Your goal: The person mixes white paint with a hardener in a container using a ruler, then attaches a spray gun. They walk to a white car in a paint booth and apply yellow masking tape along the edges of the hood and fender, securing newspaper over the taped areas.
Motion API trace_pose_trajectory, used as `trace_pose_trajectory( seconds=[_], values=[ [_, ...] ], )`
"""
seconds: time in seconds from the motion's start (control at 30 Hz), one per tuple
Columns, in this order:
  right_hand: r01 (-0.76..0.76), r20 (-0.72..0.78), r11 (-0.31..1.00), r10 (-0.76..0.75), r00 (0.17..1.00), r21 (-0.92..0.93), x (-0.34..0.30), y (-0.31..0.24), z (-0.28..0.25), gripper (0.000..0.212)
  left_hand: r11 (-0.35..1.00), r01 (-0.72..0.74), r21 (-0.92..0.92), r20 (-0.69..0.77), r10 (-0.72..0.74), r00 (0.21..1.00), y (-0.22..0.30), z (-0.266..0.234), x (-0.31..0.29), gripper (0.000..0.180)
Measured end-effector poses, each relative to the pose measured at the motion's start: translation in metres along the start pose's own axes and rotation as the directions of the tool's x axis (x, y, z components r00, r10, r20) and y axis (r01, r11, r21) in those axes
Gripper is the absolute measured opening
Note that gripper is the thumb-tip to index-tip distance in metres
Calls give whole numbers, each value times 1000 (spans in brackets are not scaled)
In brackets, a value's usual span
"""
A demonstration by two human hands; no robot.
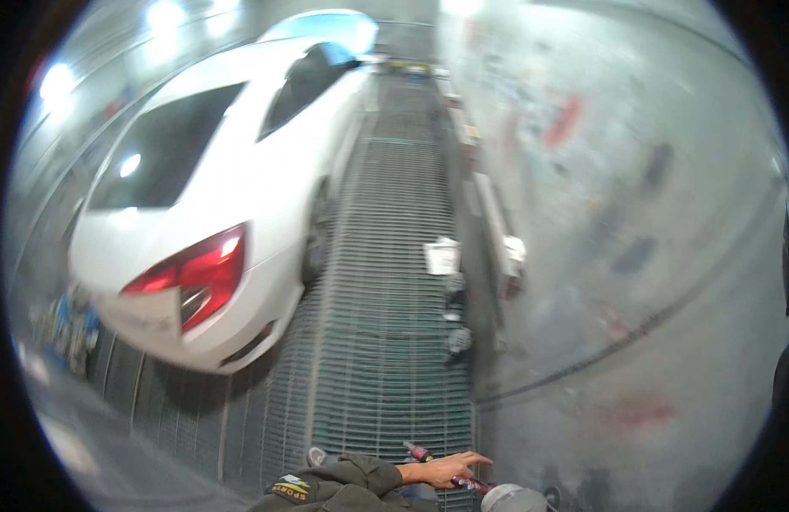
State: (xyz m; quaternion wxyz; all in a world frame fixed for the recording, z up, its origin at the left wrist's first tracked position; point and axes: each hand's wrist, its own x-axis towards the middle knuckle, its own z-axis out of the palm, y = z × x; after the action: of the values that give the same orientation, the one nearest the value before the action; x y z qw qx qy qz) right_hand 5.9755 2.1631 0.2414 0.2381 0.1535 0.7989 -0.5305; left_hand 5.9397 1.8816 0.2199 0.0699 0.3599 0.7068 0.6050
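My left hand (pixel 452 471) reaches across from the left at the lower edge, out of a dark olive sleeve (pixel 352 480). Its fingers are spread, the upper ones stretched to the right. Just below the fingertips is a red metal part joined to a round pale cup (pixel 514 499), which looks like a paint spray gun cut off by the lower edge. Whether the fingers touch it I cannot tell. My right hand is out of the picture. Just above my left wrist lies a small red-and-dark item (pixel 418 452), too blurred to name.
A white car (pixel 266 171) stands at left, its red tail light (pixel 198 271) towards me. A slatted metal grating floor (pixel 386 299) runs beside it. At right rises a grey wall (pixel 616 256) with paint smears; crumpled white paper (pixel 443 254) lies near its foot.
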Motion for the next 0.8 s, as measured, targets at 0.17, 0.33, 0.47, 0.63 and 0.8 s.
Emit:
trace_pose_trajectory(
  seconds=[0.17, 0.33, 0.47, 0.63, 0.8],
  values=[
    [173, 462, 960, -54, 885, -218, -12, -63, 152, 43, 978, 122, 168, -556, -8, 831, 44, -44, -173, 21],
    [415, 822, 874, -32, 569, -254, -75, -116, 342, 49, 857, 476, 199, -869, -71, 490, 138, -93, -362, 13],
    [572, 978, 801, 79, 192, -177, -164, -164, 512, 55, 817, 565, 113, -978, -7, 206, 221, -115, -504, 15],
    [695, 968, 719, 179, -174, -7, -309, -218, 696, 67, 888, 459, -15, -992, 46, -120, 295, -127, -640, 30],
    [747, 924, 584, -10, -382, 316, -418, -196, 862, 67, 898, 437, -55, -904, 142, -404, 330, -147, -759, 48]
  ],
)
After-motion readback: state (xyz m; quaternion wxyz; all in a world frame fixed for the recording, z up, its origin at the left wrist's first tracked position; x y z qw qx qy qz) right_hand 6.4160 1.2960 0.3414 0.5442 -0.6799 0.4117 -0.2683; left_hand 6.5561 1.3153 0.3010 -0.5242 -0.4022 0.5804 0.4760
